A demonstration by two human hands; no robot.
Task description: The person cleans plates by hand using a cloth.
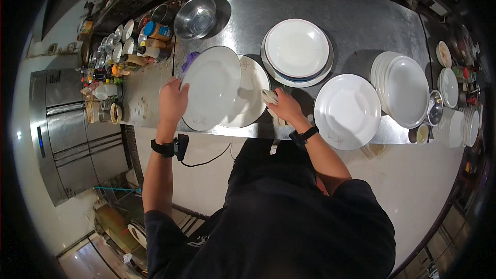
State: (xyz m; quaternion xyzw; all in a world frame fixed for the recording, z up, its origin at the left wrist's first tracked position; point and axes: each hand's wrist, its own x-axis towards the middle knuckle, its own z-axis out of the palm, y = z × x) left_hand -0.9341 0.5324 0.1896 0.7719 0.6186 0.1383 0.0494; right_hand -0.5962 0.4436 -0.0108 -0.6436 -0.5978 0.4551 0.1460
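Note:
My left hand grips the left edge of a large white plate, which is lifted and tilted at the table's near edge. Partly covered by it, another white plate with a faint mark near its rim lies on the steel table. In my right hand is a bunched pale cloth, held beside that second plate. To the right of this hand lies a wide white plate that juts over the near edge. Beyond the hands sits a stack of round plates.
A tall stack of white plates stands at the right, near a small metal bowl. A large steel bowl rests at the back left, with a purple cloth-like item nearer. Several bottles and jars crowd the left end.

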